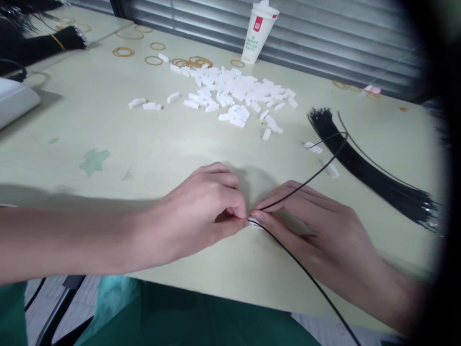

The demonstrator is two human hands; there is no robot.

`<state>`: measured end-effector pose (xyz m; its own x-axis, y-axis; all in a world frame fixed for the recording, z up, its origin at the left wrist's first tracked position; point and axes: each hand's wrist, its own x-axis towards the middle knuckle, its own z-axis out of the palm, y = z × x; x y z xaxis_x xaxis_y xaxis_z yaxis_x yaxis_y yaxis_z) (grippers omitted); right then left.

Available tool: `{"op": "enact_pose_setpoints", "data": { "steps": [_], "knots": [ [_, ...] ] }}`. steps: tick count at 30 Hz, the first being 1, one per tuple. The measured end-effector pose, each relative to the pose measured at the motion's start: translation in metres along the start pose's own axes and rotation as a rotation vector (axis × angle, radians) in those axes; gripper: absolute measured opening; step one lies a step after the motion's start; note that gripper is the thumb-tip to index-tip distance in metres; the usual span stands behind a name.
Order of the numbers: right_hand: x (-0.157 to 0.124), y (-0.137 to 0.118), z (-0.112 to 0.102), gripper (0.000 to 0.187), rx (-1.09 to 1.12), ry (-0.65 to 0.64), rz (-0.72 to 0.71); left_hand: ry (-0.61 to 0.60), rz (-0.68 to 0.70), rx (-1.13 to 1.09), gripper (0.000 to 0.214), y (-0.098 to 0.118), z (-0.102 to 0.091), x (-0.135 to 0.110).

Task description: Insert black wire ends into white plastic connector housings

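Note:
My left hand (205,211) and my right hand (317,230) meet fingertip to fingertip near the table's front edge. The left hand's fingers are curled in a pinch on a small white connector (254,222), mostly hidden between the fingertips. My right hand pinches thin black wires (306,180); one wire runs up and right toward the wire bundle, another (309,278) trails down past the table edge. A bundle of black wires (367,168) lies to the right of my hands. A heap of white connectors (237,93) lies farther back in the middle.
A white paper cup (260,31) stands at the back by the blinds. Several rubber bands (123,51) lie at the back left. A black bundle (46,43) and a white device (16,98) sit at the far left. The pale table (108,144) carries green stains.

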<state>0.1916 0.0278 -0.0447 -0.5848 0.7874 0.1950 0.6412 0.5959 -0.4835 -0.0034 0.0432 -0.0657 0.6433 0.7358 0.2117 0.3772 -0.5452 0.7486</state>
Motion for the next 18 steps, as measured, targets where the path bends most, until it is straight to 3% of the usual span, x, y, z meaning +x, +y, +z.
{"op": "enact_pose_setpoints", "data": {
  "steps": [5, 11, 18],
  "knots": [
    [-0.0012, 0.0006, 0.0007, 0.007, -0.022, 0.039, -0.014, 0.004, 0.006, 0.0, 0.014, 0.0003, 0.0, -0.0004],
    [-0.0016, 0.0005, -0.0012, 0.008, -0.015, -0.001, -0.024, -0.007, 0.006, 0.001, 0.014, -0.0001, 0.0008, 0.0005],
    [-0.0005, 0.0025, 0.0002, 0.009, -0.104, 0.012, -0.149, -0.016, -0.004, 0.005, 0.014, 0.0003, -0.0005, -0.0008]
  ]
}}
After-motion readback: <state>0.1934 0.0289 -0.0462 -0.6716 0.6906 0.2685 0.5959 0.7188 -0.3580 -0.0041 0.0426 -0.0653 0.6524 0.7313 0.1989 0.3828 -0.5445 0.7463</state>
